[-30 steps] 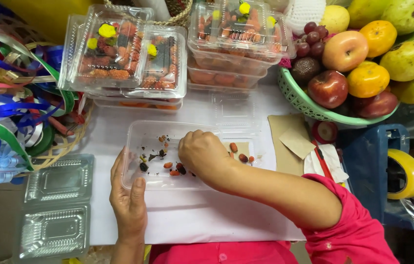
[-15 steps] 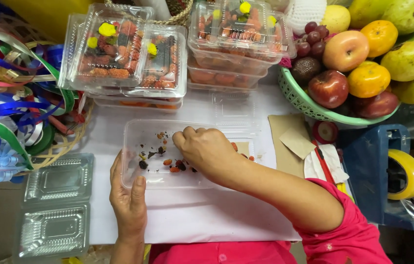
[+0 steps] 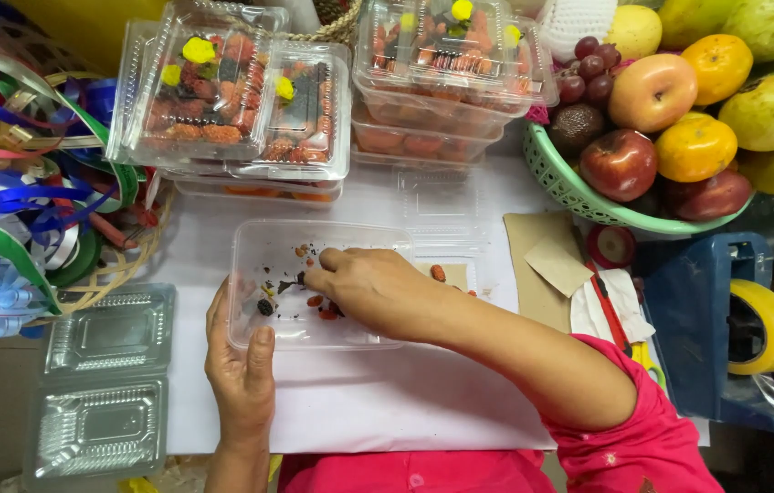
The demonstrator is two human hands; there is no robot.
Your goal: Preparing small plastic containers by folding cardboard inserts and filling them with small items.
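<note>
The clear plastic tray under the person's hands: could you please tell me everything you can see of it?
The clear plastic tray is a shallow rectangular box of thin see-through plastic with rounded corners, lying flat and open on the white sheet. A few small red and dark bits lie scattered inside. The left hand holds its near left edge, thumb over the rim. The right hand reaches into it from the right, fingers among the bits.

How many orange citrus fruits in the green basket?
2. One round orange citrus fruit sits at the top of the green plastic basket; the other is lower, between the red apples. More may be hidden underneath.
</note>
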